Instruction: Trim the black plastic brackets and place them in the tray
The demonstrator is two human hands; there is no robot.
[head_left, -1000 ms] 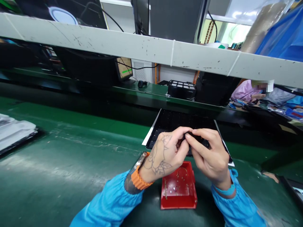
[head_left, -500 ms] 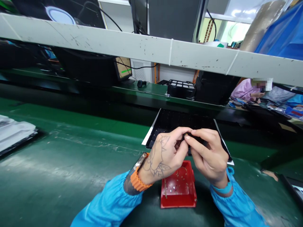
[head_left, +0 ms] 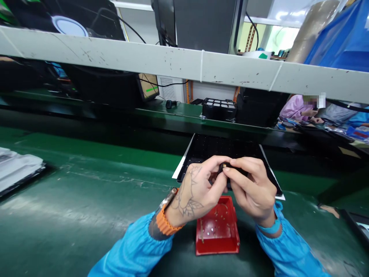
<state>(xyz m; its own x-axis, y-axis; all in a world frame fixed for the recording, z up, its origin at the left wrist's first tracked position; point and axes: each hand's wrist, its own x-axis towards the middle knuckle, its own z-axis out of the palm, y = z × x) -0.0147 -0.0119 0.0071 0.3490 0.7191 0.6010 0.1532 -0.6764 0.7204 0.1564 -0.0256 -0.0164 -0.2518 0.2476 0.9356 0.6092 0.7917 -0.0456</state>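
My left hand (head_left: 198,184), with a tattoo on its back, is closed on a small black part (head_left: 221,167). A tiny gold-coloured piece (head_left: 224,165) shows on this part. My right hand (head_left: 253,184) meets it from the other side, its fingertips pinched at the part's edge. Fingers cover most of the part, so its kind cannot be made out. Below both hands stands a red bin (head_left: 217,246) with several tiny brass-coloured and shiny pieces scattered inside. Behind the hands lies a black tray (head_left: 225,144) on a white sheet.
Wrapped flat items (head_left: 17,169) lie on the green bench (head_left: 86,223) at the left. A grey shelf beam (head_left: 184,63) crosses above. Farther back are a scanner (head_left: 170,104) and a black box (head_left: 219,109). A person in pink (head_left: 294,107) sits at the far right.
The fingers have shifted slightly, and the black part with its gold-coloured piece shows more clearly between them. The camera view has moved a little. The red bin stays in place.
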